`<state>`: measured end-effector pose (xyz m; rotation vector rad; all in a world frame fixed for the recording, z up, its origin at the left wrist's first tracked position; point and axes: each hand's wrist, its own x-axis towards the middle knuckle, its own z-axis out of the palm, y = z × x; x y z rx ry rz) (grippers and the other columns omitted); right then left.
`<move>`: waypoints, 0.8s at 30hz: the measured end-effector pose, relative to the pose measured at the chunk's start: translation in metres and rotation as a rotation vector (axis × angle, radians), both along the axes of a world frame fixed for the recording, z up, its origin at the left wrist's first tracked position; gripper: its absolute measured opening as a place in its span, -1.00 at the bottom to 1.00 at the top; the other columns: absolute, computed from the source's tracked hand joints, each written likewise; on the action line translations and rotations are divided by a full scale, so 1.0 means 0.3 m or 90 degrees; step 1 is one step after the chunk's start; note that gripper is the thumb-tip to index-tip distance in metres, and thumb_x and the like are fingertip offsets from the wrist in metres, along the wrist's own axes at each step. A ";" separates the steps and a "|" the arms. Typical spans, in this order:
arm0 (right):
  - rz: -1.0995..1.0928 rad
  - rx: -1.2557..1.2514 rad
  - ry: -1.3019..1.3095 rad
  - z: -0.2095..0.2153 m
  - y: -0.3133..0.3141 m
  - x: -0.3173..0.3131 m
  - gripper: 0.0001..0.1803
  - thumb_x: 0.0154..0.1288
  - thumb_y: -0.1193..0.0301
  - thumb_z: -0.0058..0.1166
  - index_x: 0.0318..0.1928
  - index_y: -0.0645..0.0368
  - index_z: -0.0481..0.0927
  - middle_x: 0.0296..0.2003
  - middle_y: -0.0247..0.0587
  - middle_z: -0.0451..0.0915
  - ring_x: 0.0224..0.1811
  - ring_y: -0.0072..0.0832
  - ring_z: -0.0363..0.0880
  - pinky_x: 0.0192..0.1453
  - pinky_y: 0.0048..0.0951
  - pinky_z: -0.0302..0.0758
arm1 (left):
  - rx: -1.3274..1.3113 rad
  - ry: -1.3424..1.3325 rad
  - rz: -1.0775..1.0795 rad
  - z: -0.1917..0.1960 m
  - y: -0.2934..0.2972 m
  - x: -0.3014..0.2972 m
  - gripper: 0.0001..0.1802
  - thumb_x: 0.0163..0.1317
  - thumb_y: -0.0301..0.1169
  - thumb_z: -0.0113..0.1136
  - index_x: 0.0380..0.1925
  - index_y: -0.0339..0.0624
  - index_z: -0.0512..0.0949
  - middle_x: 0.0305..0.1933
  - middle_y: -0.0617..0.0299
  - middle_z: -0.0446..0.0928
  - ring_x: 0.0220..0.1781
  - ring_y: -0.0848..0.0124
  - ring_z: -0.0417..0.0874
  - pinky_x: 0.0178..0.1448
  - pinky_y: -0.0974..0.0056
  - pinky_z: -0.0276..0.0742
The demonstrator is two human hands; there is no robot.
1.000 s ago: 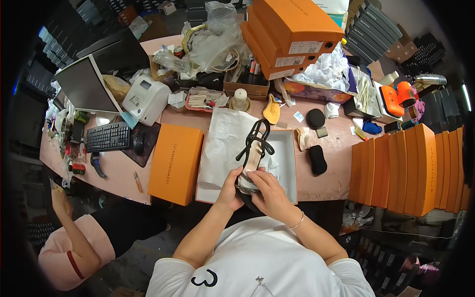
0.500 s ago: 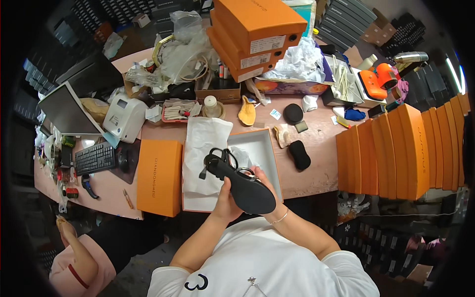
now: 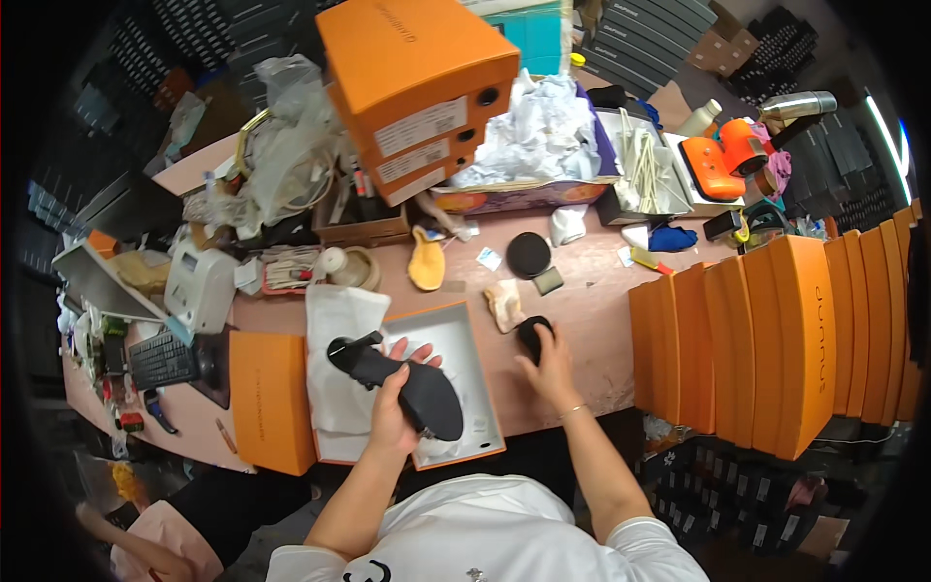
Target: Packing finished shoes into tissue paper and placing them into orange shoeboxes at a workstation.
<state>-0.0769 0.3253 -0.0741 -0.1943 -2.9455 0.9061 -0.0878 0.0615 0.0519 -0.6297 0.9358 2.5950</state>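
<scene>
My left hand [image 3: 393, 412] grips a black heeled sandal [image 3: 432, 400], its dark sole turned up and its heel pointing up and away to the left. The sandal is held over an open shoe box [image 3: 482, 388] with a white inside, where white tissue paper [image 3: 339, 388] hangs across the left side. To the right of the box, my right hand [image 3: 553, 373] has its fingers and thumb round a black, rounded shoe sponge [image 3: 531, 333] on the table. The hand covers part of the sponge.
An orange lid [image 3: 272, 403] stands left of the box. Orange shoe boxes [image 3: 747, 339] line the right side; more orange boxes [image 3: 417, 87] are stacked at the back. A round black pad [image 3: 529, 255] and yellow cloth [image 3: 427, 260] lie beyond. Another person's arm [image 3: 136, 543] shows lower left.
My right hand has let go of the sandal and reached right to the black sponge. The left hand alone now holds the sandal, sole still up. The whole view has shifted.
</scene>
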 end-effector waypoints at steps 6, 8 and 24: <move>-0.022 -0.146 0.048 -0.077 0.064 -0.005 -0.54 0.18 0.47 0.12 0.13 0.20 0.46 0.20 0.16 0.29 0.21 0.04 0.31 0.28 -0.10 0.27 | -0.020 0.044 -0.034 -0.019 0.013 -0.047 -0.25 0.24 -0.16 -0.07 0.41 -0.10 0.01 -0.03 -0.01 0.48 0.09 0.04 0.53 0.25 -0.13 0.40; -0.034 -0.173 0.137 0.049 0.093 -0.094 -0.56 0.20 0.49 0.09 0.13 0.20 0.47 0.17 0.15 0.32 0.17 0.04 0.34 0.26 -0.13 0.29 | -0.049 0.055 -0.027 -0.027 0.022 -0.074 -0.23 0.25 -0.14 -0.06 0.42 -0.07 -0.03 -0.01 -0.02 0.47 0.09 0.04 0.53 0.23 -0.13 0.41; 0.392 -0.249 0.162 0.543 -0.360 -0.041 -0.58 0.01 0.53 0.27 -0.04 0.22 0.59 -0.18 -0.07 0.58 -0.19 -0.16 0.54 -0.06 -0.25 0.47 | 0.136 0.012 0.160 -0.041 -0.137 -0.066 -0.28 0.35 0.19 -0.13 0.30 -0.07 0.10 -0.20 0.08 0.50 -0.14 0.15 0.60 -0.01 0.07 0.57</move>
